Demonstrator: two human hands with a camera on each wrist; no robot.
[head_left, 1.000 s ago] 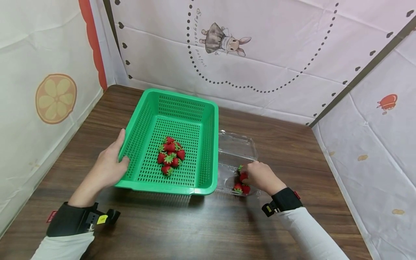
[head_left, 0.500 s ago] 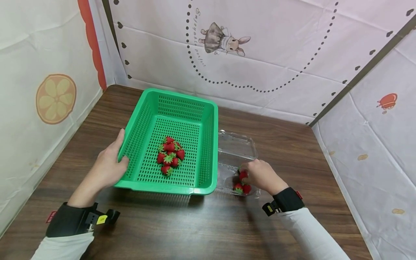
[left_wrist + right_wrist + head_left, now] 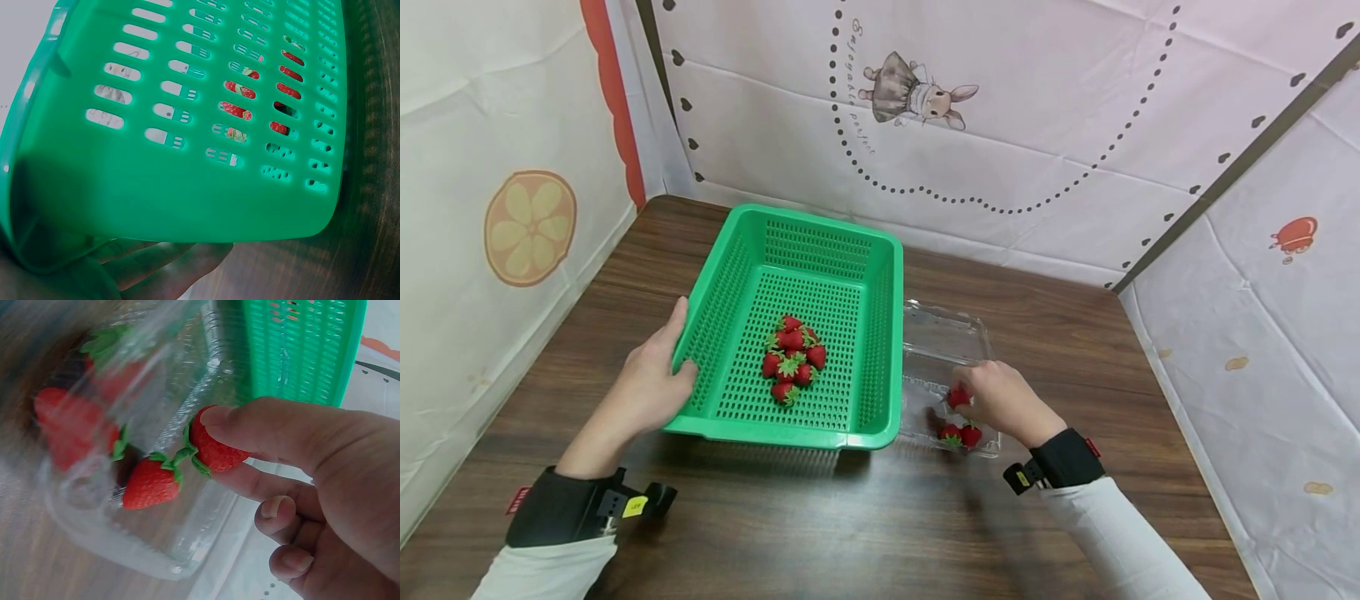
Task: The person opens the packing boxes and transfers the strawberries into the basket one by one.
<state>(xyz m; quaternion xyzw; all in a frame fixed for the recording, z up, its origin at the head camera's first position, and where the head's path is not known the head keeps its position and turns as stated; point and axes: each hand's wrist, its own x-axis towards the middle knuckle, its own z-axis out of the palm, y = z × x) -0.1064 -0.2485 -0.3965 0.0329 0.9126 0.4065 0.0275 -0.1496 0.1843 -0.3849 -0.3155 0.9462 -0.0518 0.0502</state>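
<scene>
My right hand (image 3: 1000,404) pinches a strawberry (image 3: 219,450) between thumb and fingers, over a clear plastic clamshell box (image 3: 200,547). Below it, a few more strawberries (image 3: 971,435) lie in the box's near right corner; one red strawberry (image 3: 150,482) hangs close beside the held one in the right wrist view. On the left, my left hand (image 3: 651,379) grips the side of a green perforated basket (image 3: 880,333), its fingers (image 3: 181,265) under the rim in the left wrist view. A cluster of strawberries (image 3: 792,340) lies on the basket floor.
The clamshell's lid (image 3: 946,332) is folded back toward the rear, and the basket overlaps the box's left side in the head view. Both stand on a dark wooden table (image 3: 1075,350). Printed white cloth (image 3: 1030,125) walls it at the back and sides.
My right hand has shifted slightly toward the back with the strawberry, which now stands apart from those in the box's corner. The left hand and basket stay in place.
</scene>
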